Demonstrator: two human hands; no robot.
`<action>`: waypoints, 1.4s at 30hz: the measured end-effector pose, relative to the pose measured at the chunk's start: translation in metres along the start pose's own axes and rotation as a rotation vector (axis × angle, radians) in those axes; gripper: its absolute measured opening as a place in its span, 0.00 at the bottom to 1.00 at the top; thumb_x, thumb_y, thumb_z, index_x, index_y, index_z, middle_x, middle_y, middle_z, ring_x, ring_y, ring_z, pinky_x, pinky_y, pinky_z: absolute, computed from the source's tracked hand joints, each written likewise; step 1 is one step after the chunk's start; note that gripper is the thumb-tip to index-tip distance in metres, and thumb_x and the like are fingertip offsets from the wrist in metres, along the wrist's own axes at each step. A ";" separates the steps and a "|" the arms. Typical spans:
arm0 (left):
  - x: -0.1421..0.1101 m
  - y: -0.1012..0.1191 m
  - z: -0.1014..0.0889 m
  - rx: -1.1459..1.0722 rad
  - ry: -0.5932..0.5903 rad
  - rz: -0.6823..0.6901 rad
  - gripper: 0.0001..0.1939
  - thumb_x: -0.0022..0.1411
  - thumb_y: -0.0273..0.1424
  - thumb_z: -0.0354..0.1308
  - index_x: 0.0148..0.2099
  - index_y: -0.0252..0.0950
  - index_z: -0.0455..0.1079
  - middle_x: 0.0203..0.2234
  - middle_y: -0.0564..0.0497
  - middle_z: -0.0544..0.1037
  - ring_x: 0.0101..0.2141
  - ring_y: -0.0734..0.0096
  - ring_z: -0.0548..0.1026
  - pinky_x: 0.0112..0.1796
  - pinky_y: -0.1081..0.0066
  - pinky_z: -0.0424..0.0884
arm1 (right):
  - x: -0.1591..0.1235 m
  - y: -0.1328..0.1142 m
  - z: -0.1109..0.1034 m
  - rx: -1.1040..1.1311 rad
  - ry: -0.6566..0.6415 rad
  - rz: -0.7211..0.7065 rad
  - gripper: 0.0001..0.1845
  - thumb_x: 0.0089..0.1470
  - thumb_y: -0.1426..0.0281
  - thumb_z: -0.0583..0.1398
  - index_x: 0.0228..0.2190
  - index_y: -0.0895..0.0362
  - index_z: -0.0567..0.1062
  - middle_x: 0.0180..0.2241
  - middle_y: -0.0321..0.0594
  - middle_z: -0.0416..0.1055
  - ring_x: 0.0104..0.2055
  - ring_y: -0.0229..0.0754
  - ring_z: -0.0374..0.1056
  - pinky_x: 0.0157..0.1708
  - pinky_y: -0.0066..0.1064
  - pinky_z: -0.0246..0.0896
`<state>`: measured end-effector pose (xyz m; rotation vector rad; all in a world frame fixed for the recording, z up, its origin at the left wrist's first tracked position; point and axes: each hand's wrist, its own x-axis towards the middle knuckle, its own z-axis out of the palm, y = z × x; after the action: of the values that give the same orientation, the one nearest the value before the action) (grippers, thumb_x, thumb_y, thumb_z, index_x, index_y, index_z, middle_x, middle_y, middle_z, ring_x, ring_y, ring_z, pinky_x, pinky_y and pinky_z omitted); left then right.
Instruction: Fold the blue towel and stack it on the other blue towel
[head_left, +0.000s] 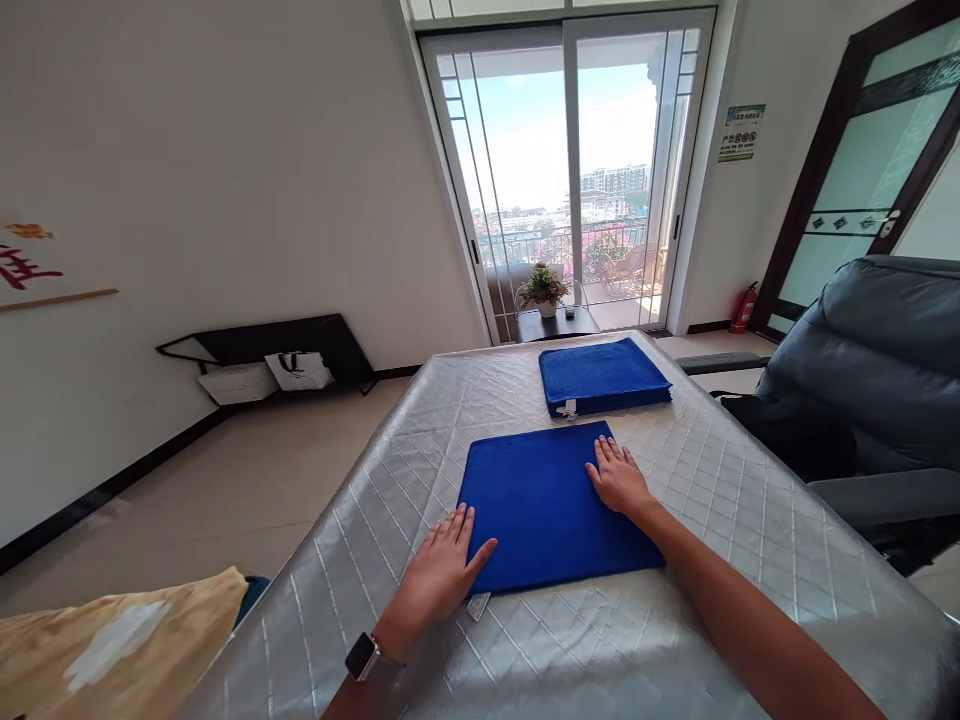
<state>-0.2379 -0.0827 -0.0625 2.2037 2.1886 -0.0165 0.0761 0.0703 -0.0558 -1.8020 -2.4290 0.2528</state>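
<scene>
Blue cloth laid flat on the silver quilted surface, both edges covered by spread hands.
Cloth is positioned in front of the wearer, just nearer than the blue stack. Left hand is laid along the left edge, thumb over the fabric; right hand is rested at the upper right edge. Fingers of both are extended, nothing gripped; how hard the cloth is pressed cannot be told. For good smoothing, in my judgement: light, even pressure should be applied with flat palms, outward from the middle, both sides together so no skew is introduced. Corners should be squared by fingertip. White tag at the near left edge should be tucked under, since a ridge could be left.
</scene>
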 end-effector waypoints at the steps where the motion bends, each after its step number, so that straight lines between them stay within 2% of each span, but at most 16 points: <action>1: 0.006 0.007 -0.008 -0.002 -0.004 0.003 0.43 0.70 0.57 0.37 0.72 0.28 0.54 0.70 0.37 0.53 0.69 0.51 0.54 0.66 0.51 0.53 | 0.003 0.002 0.004 0.019 -0.009 0.012 0.38 0.68 0.57 0.38 0.70 0.67 0.47 0.73 0.46 0.38 0.74 0.46 0.34 0.71 0.44 0.28; 3: 0.022 0.033 -0.023 -0.019 0.038 0.068 0.40 0.72 0.55 0.38 0.72 0.30 0.55 0.69 0.38 0.55 0.68 0.52 0.55 0.66 0.52 0.55 | 0.006 0.004 0.011 0.053 -0.018 0.016 0.39 0.68 0.55 0.38 0.71 0.66 0.45 0.73 0.45 0.37 0.75 0.46 0.33 0.71 0.44 0.28; 6: 0.060 0.093 -0.034 -0.067 0.117 0.277 0.31 0.75 0.47 0.38 0.70 0.35 0.59 0.69 0.42 0.59 0.68 0.59 0.57 0.66 0.57 0.56 | 0.006 0.008 0.017 0.075 0.004 0.006 0.39 0.68 0.55 0.38 0.71 0.66 0.46 0.73 0.45 0.37 0.75 0.46 0.33 0.71 0.44 0.28; 8: 0.090 0.136 -0.032 -0.099 0.154 0.376 0.30 0.76 0.44 0.38 0.70 0.34 0.60 0.69 0.42 0.60 0.68 0.60 0.57 0.66 0.58 0.56 | 0.005 0.009 0.017 0.061 0.023 -0.008 0.38 0.68 0.57 0.38 0.70 0.67 0.47 0.73 0.46 0.38 0.75 0.47 0.34 0.71 0.44 0.29; 10: 0.116 0.169 -0.024 -0.125 0.182 0.403 0.30 0.76 0.44 0.37 0.70 0.32 0.58 0.69 0.42 0.59 0.68 0.60 0.56 0.66 0.57 0.55 | 0.005 0.010 0.017 0.034 0.032 -0.040 0.36 0.68 0.60 0.39 0.70 0.67 0.47 0.73 0.47 0.38 0.75 0.47 0.33 0.71 0.44 0.29; 12: 0.135 0.185 -0.013 -0.135 0.197 0.360 0.32 0.76 0.44 0.35 0.71 0.30 0.57 0.69 0.40 0.59 0.69 0.60 0.54 0.67 0.56 0.54 | 0.005 0.010 0.017 0.022 0.031 -0.057 0.35 0.68 0.63 0.39 0.70 0.66 0.48 0.73 0.46 0.37 0.75 0.47 0.33 0.71 0.44 0.29; 13: 0.141 0.185 -0.008 -0.132 0.202 0.327 0.33 0.76 0.45 0.34 0.71 0.29 0.56 0.69 0.40 0.58 0.69 0.59 0.54 0.67 0.56 0.53 | 0.006 0.010 0.017 0.026 0.028 -0.052 0.35 0.68 0.64 0.39 0.70 0.66 0.48 0.73 0.46 0.37 0.75 0.47 0.33 0.71 0.44 0.29; 16: 0.147 0.162 0.006 -0.098 0.202 0.251 0.36 0.76 0.48 0.32 0.72 0.28 0.55 0.69 0.39 0.57 0.69 0.57 0.53 0.67 0.55 0.52 | 0.007 0.009 0.016 0.062 0.018 -0.018 0.36 0.68 0.60 0.39 0.70 0.67 0.47 0.73 0.46 0.37 0.75 0.47 0.33 0.71 0.44 0.29; 19: 0.141 0.111 0.013 -0.041 0.193 0.172 0.38 0.75 0.51 0.33 0.73 0.30 0.53 0.70 0.41 0.55 0.70 0.58 0.52 0.68 0.55 0.51 | 0.008 0.008 0.014 0.092 -0.003 0.000 0.38 0.68 0.57 0.38 0.71 0.66 0.45 0.73 0.45 0.36 0.75 0.46 0.32 0.71 0.44 0.27; 23: 0.133 0.034 0.018 0.022 0.155 -0.018 0.39 0.74 0.51 0.31 0.73 0.26 0.50 0.70 0.39 0.52 0.70 0.56 0.51 0.68 0.53 0.49 | 0.008 0.008 0.013 0.088 -0.012 0.009 0.38 0.69 0.57 0.37 0.71 0.65 0.44 0.73 0.43 0.35 0.75 0.44 0.31 0.71 0.43 0.25; 26: 0.130 0.001 0.020 0.014 0.134 -0.097 0.39 0.75 0.50 0.30 0.73 0.26 0.49 0.71 0.38 0.51 0.70 0.56 0.51 0.67 0.52 0.50 | 0.008 0.007 0.014 0.064 -0.027 0.018 0.38 0.68 0.56 0.37 0.71 0.65 0.44 0.73 0.43 0.35 0.75 0.44 0.31 0.71 0.42 0.26; 28: 0.129 -0.005 0.020 -0.014 0.122 -0.105 0.40 0.74 0.51 0.31 0.73 0.25 0.48 0.71 0.39 0.51 0.70 0.56 0.50 0.67 0.53 0.50 | 0.007 0.007 0.014 0.045 -0.036 0.024 0.38 0.68 0.56 0.37 0.71 0.65 0.44 0.73 0.43 0.35 0.75 0.44 0.32 0.71 0.43 0.27; 33: 0.125 0.004 0.015 -0.040 0.132 -0.131 0.42 0.74 0.52 0.32 0.73 0.22 0.47 0.71 0.37 0.50 0.70 0.56 0.49 0.68 0.54 0.48 | 0.012 0.005 0.008 -0.009 -0.081 0.025 0.39 0.68 0.56 0.37 0.71 0.65 0.44 0.73 0.43 0.35 0.75 0.45 0.31 0.71 0.46 0.27; 38: 0.122 0.007 0.011 -0.033 0.130 -0.123 0.42 0.74 0.52 0.32 0.73 0.22 0.47 0.71 0.37 0.49 0.70 0.55 0.49 0.68 0.55 0.47 | 0.043 0.005 0.000 -0.038 -0.075 0.000 0.38 0.68 0.56 0.38 0.71 0.66 0.46 0.73 0.45 0.38 0.75 0.45 0.33 0.71 0.43 0.29; 42: 0.120 0.007 0.010 -0.028 0.123 -0.125 0.42 0.74 0.52 0.32 0.73 0.22 0.47 0.71 0.37 0.49 0.70 0.55 0.49 0.68 0.55 0.47 | 0.065 0.008 0.007 -0.034 -0.040 0.023 0.38 0.68 0.56 0.38 0.71 0.66 0.45 0.73 0.45 0.38 0.75 0.43 0.33 0.71 0.41 0.29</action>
<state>-0.2301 0.0371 -0.0765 2.1034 2.3722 0.1492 0.0634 0.1343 -0.0646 -1.8577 -2.4549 0.2528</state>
